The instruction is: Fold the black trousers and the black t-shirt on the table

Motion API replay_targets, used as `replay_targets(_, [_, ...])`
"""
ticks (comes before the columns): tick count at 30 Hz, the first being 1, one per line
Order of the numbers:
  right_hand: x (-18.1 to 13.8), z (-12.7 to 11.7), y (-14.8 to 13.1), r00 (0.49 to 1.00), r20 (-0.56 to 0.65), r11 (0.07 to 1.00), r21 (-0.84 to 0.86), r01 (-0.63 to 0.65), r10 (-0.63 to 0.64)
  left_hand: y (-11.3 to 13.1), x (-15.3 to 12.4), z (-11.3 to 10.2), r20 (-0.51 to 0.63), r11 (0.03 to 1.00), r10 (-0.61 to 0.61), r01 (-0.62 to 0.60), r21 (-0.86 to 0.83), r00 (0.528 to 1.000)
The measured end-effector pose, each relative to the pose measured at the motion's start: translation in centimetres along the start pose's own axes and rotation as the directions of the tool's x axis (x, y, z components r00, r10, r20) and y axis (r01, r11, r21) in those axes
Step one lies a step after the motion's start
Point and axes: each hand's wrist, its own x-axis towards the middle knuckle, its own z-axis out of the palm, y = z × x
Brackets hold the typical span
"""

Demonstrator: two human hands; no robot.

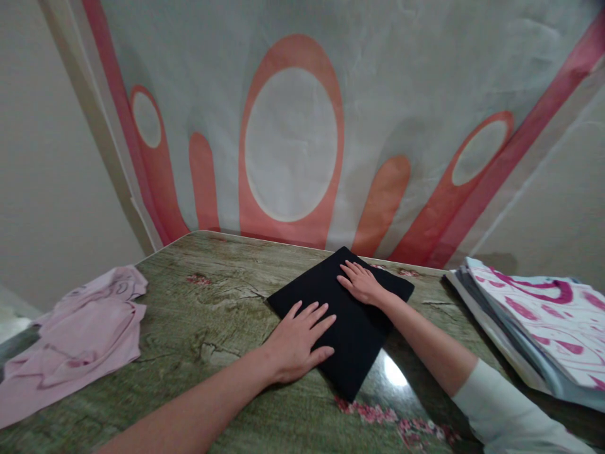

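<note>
A flat black folded cloth (326,296), roughly rectangular, lies at an angle on the wood-patterned table. My left hand (300,340) rests palm down across its near left edge, fingers spread over the fabric. Farther back, my right hand (362,282) presses flat on the cloth's upper right part, its fingers stretched out. Neither hand grips anything. What kind of garment or fabric the black cloth is cannot be made out.
On the left side of the table (227,391) lies a crumpled pink garment (89,334). A stack of folded clothes (543,321), with a white and magenta printed piece on top, sits at the right edge. Behind the table hangs a printed backdrop (293,145).
</note>
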Motion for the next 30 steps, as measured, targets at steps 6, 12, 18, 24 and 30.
replay_targets(6, [0.9,0.1,1.5,0.996,0.060,0.998,0.013,-0.059,0.058,-0.1,0.0,0.1,0.000,1.000,0.005,-0.005,0.017,1.000])
replay_targets(12, [0.8,-1.3,1.6,0.999,0.013,0.998,0.022,-0.053,0.053,0.6,-0.1,-0.7,-0.001,0.998,0.058,-0.058,-0.007,0.998])
replay_targets(18, [-4.5,-1.2,-0.9,0.995,0.000,0.994,0.038,0.099,-0.099,1.9,-0.2,-0.7,0.038,0.977,0.195,-0.191,-0.095,0.980])
replay_targets(24, [-7.7,-0.9,2.0,0.997,0.054,0.998,0.003,0.055,-0.055,1.8,-0.1,-0.4,0.057,0.973,0.196,-0.187,-0.134,0.979])
replay_targets(30, [-6.6,-1.1,7.0,0.987,-0.026,0.985,-0.060,-0.163,0.161,2.1,-0.1,-0.7,0.075,0.974,0.199,-0.189,-0.129,0.977])
